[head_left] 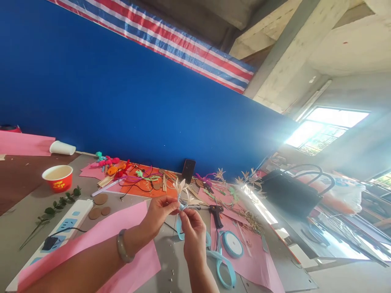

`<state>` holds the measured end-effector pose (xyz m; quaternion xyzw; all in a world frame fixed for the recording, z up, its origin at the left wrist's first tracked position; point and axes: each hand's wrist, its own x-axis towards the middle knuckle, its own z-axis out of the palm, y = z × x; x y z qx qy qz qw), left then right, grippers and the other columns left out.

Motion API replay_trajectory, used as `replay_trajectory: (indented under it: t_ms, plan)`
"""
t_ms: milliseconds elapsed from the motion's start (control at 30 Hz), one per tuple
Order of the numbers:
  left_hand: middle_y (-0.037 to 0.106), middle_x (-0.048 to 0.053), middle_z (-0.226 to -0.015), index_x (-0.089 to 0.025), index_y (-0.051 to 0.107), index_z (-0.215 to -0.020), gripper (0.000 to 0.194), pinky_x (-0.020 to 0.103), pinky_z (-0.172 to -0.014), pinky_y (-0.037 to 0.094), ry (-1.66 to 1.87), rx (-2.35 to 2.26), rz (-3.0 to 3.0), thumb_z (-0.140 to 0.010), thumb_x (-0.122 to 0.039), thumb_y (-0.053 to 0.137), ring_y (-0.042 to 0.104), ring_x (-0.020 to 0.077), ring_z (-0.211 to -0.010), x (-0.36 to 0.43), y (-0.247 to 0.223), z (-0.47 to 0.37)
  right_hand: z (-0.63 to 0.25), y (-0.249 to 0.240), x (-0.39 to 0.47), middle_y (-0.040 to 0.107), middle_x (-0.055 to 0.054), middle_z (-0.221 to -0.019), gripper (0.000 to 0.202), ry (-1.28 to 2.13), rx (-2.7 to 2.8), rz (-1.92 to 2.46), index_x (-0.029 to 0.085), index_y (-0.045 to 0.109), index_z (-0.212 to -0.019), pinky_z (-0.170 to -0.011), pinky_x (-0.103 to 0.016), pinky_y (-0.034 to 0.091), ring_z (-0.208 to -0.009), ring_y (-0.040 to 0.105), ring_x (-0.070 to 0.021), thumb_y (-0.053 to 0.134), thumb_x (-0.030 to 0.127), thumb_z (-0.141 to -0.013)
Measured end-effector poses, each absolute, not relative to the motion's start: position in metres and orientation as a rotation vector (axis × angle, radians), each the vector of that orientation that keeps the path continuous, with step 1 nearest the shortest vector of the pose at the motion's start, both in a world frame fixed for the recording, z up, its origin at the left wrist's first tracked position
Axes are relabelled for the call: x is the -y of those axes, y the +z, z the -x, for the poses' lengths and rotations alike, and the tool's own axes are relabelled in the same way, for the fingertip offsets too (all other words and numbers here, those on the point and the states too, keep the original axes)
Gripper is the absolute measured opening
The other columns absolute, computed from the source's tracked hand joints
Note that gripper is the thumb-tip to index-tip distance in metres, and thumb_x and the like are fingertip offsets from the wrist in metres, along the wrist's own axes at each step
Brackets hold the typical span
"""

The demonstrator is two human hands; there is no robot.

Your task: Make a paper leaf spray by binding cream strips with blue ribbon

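My left hand, with a bangle on its wrist, is closed in a pinch on a pale artificial flower that stands upright above the fingertips. Close beside it, touching or nearly so, my right hand pinches a light blue ribbon at the flower's base. The fingers hide most of the spot where ribbon and flower meet. From there the ribbon hangs and loops over the table to the right, near its spool. A black glue gun lies just behind the spool.
A white power strip, a leafy sprig and a red paper cup are at the left. Round wooden discs lie nearby. Craft scraps and a phone line the blue partition. A black bag stands right.
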<state>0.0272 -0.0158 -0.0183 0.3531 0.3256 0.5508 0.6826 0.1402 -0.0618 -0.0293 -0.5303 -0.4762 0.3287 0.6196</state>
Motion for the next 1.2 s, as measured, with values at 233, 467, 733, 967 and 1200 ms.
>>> replay_trajectory:
  t_ms: [233,467,733,967,1200]
  plan:
    - [0.064,0.001,-0.061,-0.013,0.067,-0.063,0.028,0.029,-0.068,0.053,1.224,-0.71,-0.806,-0.053,-0.034,0.082,0.06,0.0131,-0.061,0.017,-0.021,-0.029,-0.141,-0.029,0.058,0.069,-0.004,-0.072,0.019,0.819,1.149,1.194,0.018,0.065,-0.072,-0.071,-0.031,0.049,-0.07,0.062,-0.0189,0.07,0.036,-0.073]
    - [0.063,0.0,-0.06,-0.013,0.068,-0.064,0.026,0.03,-0.069,0.053,1.174,-0.702,-0.831,-0.056,-0.034,0.081,0.06,0.0128,-0.061,0.017,-0.026,-0.029,-0.151,-0.033,0.054,0.06,0.001,-0.058,0.02,0.649,1.276,1.349,0.017,0.066,-0.068,-0.052,-0.023,0.04,-0.053,0.049,-0.0121,0.07,0.036,-0.071]
    - [0.064,0.001,-0.06,-0.013,0.067,-0.064,0.027,0.033,-0.071,0.054,1.148,-0.701,-0.791,-0.055,-0.033,0.082,0.062,0.0148,-0.063,0.017,-0.023,-0.028,-0.153,-0.033,0.052,0.058,0.001,-0.055,0.026,0.575,1.306,1.375,0.016,0.067,-0.065,-0.047,-0.022,0.035,-0.05,0.044,-0.0112,0.069,0.042,-0.071]
    - [0.065,0.0,-0.06,-0.013,0.067,-0.067,0.027,0.032,-0.073,0.054,1.132,-0.707,-0.779,-0.054,-0.031,0.082,0.062,0.0132,-0.061,0.016,-0.025,-0.028,-0.151,-0.031,0.051,0.064,-0.002,-0.062,0.024,0.728,1.227,1.314,0.016,0.068,-0.068,-0.054,-0.024,0.041,-0.057,0.052,-0.0137,0.072,0.04,-0.069]
    - [0.066,0.0,-0.06,-0.013,0.067,-0.066,0.027,0.031,-0.072,0.055,1.114,-0.738,-0.818,-0.052,-0.03,0.083,0.063,0.0136,-0.061,0.017,-0.024,-0.027,-0.153,-0.036,0.049,0.066,-0.002,-0.065,0.021,0.796,1.196,1.279,0.016,0.068,-0.069,-0.063,-0.027,0.043,-0.062,0.055,-0.015,0.072,0.037,-0.071]
